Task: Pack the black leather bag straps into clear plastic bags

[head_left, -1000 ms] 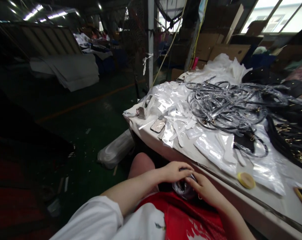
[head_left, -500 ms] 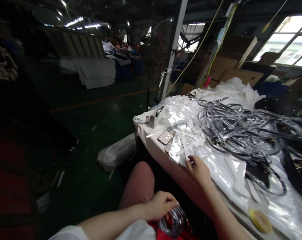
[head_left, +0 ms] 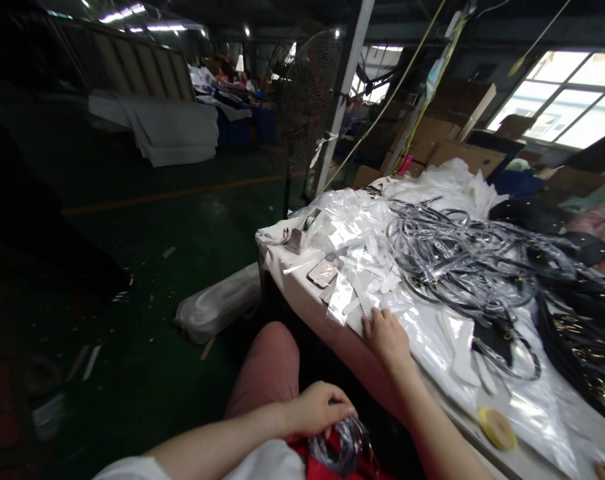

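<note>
Low over my lap, my left hand [head_left: 327,410] is closed around a coil of dark strap [head_left: 339,443] wrapped in clear, shiny plastic. My right hand [head_left: 386,337] is at the table's near edge, thumb and fingers bent and close together; whatever is between the fingertips is too small to make out. Just beyond those fingertips is a thin dark serrated strip [head_left: 358,300], lying among clear plastic film. A phone [head_left: 323,272] rests on the white-covered table [head_left: 302,290], left of this film.
Plastic-wrapped dark straps [head_left: 457,253] form a tangled heap on the table. A yellow tape roll [head_left: 497,429] lies near the front edge, with white strips [head_left: 457,347] beyond it. A metal post [head_left: 339,100] and a fan [head_left: 307,87] stand behind; a wrapped roll [head_left: 219,303] lies on the floor.
The view has turned slightly to the right. My right hand's fingers have come down and closer together at the table edge. My left hand still holds the coil over my lap.
</note>
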### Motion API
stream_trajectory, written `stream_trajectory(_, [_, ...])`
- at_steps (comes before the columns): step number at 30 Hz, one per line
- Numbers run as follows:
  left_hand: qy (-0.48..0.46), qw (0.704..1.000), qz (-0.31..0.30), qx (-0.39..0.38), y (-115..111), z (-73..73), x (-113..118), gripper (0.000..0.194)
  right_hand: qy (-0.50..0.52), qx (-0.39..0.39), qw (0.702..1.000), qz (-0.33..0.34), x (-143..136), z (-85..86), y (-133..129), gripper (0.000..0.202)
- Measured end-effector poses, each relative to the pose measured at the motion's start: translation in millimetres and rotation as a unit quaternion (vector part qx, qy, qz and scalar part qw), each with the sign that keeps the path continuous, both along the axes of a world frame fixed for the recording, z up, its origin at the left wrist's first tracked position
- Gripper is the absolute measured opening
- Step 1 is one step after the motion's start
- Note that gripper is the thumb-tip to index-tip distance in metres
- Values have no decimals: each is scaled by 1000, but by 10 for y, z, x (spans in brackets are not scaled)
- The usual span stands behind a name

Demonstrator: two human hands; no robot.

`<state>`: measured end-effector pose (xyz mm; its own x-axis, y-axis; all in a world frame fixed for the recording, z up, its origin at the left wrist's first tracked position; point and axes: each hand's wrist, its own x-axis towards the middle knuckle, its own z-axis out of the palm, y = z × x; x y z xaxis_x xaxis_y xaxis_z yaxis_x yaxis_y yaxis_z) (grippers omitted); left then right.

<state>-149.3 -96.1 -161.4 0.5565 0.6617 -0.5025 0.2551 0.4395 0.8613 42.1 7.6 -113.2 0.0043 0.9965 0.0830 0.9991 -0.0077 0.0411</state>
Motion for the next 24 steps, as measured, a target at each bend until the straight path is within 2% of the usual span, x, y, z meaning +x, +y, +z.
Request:
stream_trajectory(5, [-7, 1000, 1, 19, -11, -26, 17, 53, -1, -5, 999, -38, 57, -30, 72, 30])
stream_trajectory(10, [-2, 999, -9, 39, -5, -19, -21, 53, 12, 8, 996, -83, 262, 54, 159, 32])
stream_trajectory(12, [2, 999, -10, 33, -6, -26, -30, 56, 21, 23, 997, -66, 247, 88, 163, 33])
stream_trajectory(16, [-3, 999, -5, 36, -20, -30, -22, 57, 47, 24, 997, 55, 22, 81, 166, 42])
stream_trajectory(18, [-3, 999, -5, 39, -27, -19, -15, 56, 55, 19, 994, 94, -88, 50, 190, 41])
stream_trajectory(21, [0, 999, -7, 46, -37, 6, -12, 53, 59, 21, 994, 89, -146, 19, 252, 28])
stream_trajectory(24, [10, 999, -5, 36, -50, 39, -13, 53, 59, 11, 995, 79, -114, 32, 316, 27])
